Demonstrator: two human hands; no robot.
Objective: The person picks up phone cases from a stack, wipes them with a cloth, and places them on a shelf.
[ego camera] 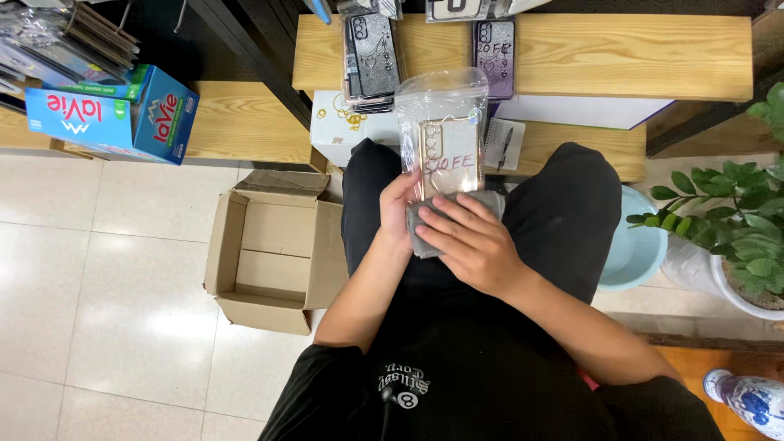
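My left hand [398, 210] grips the left edge of a clear plastic sleeve [442, 131] that holds a phone case with a gold rim and a handwritten label. The sleeve stands upright over my lap. My right hand [472, 239] presses a grey cloth [431, 219] against the lower part of the sleeve, fingers spread flat over it. I sit in black clothes, knees apart.
An open, empty cardboard box [273, 253] sits on the tiled floor to my left. Wooden shelves [604, 53] ahead carry more packaged phone cases [372, 57], a white box and a small notebook. A blue carton [114, 114] rests far left. A potted plant [739, 237] and a pale blue basin [637, 245] stand right.
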